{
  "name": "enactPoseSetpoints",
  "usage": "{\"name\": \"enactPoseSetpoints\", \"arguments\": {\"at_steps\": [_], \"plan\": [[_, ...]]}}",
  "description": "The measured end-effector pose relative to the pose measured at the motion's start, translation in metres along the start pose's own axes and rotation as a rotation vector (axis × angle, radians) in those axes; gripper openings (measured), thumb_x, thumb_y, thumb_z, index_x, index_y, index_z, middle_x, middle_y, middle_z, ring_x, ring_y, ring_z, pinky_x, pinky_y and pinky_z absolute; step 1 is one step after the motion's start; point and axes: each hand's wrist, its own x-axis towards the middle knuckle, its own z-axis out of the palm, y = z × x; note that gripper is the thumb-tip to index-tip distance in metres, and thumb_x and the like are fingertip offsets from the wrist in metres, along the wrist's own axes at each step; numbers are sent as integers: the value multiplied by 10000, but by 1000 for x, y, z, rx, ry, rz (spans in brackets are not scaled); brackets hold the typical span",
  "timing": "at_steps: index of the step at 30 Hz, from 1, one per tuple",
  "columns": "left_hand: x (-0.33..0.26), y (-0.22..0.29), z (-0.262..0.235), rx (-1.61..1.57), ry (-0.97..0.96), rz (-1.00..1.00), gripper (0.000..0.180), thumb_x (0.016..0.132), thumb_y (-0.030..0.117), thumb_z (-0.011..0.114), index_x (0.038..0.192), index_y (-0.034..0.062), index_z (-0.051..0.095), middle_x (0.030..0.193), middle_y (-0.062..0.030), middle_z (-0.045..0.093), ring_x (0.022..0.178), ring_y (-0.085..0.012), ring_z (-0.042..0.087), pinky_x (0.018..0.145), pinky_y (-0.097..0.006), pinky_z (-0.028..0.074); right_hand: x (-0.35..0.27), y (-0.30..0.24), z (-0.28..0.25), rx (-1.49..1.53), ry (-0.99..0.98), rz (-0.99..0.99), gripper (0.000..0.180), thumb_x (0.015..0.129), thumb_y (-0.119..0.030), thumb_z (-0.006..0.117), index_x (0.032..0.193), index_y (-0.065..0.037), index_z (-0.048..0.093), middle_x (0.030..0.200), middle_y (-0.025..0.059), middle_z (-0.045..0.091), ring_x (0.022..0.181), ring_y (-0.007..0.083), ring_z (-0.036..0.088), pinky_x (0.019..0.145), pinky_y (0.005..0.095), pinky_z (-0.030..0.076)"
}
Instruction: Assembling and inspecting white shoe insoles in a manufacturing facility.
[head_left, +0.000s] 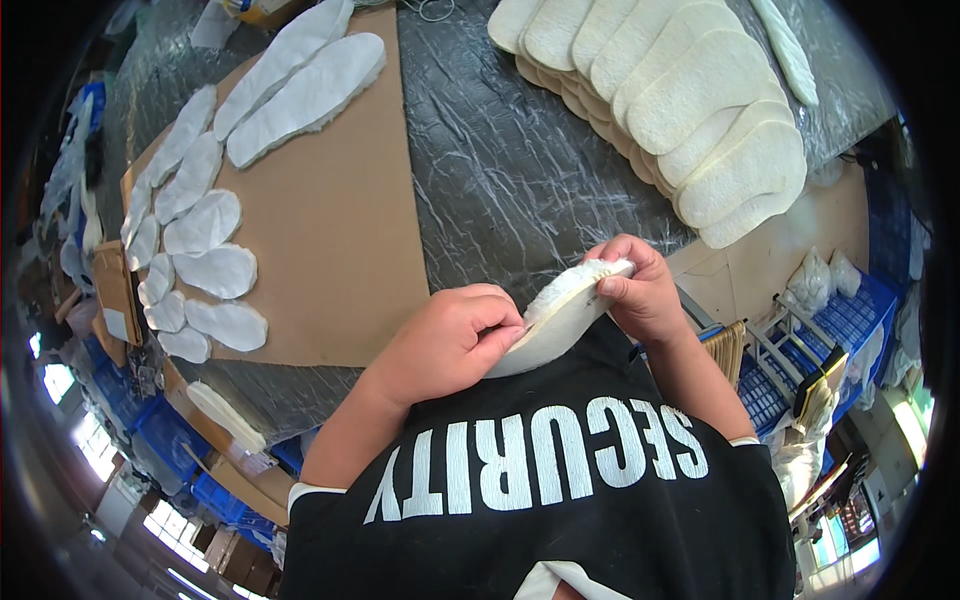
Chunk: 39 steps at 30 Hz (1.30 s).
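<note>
Close in front of my body I hold a cream insole (555, 335) with a fluffy white pile on its upper side. It is tilted up on its edge and bent in a curve between my hands. My left hand (455, 335) pinches its near left end between thumb and fingers. The far right end is gripped by my right hand (640, 285), thumb on the smooth face and fingers behind. A thin seam runs along the edge between the fleece and the smooth layer.
Overlapping cream insoles (690, 100) lie in rows at the far right of the dark plastic-covered table (490, 150). White fleece insoles (225, 270) rest on a brown cardboard sheet (330, 220) at left. Blue crates (850, 320) stand to the right, beyond the table.
</note>
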Motion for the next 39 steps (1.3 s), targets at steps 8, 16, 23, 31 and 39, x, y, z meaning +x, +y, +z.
{"name": "enactPoseSetpoints", "arguments": {"at_steps": [8,16,23,31,39], "plan": [[-2,7,3,63,40,-24,51,855,22,613,859,-26,631,842,-91,634,695,-203,603,624,-298,468,3,0,7,-70,81,-28,188,816,-9,722,936,-62,587,1031,81,655,950,169,619,852,306,490],[-1,2,5,84,46,26,77,849,53,611,855,-21,632,830,-114,621,694,-266,609,630,-344,480,1,3,14,-113,175,-17,172,829,-16,713,936,-62,586,983,58,649,906,153,619,815,297,492],[2,9,8,200,68,22,125,803,82,697,852,0,617,827,-95,624,666,-253,614,591,-331,481,-2,1,15,-100,236,-36,158,841,-20,708,934,-59,586,983,55,644,878,137,615,798,285,497],[6,5,13,350,94,79,133,780,90,715,822,18,611,791,-87,628,663,-259,617,579,-340,475,13,-52,64,-1527,-181,-609,379,639,-144,784,988,-97,642,1052,30,643,1090,280,534,932,428,387],[6,4,-4,-83,66,-330,102,851,69,639,910,-15,648,812,-89,647,706,-172,613,643,-290,481,21,-35,54,-1466,-448,-439,210,635,-209,788,740,-105,639,726,-20,593,796,190,550,778,366,400]]}}
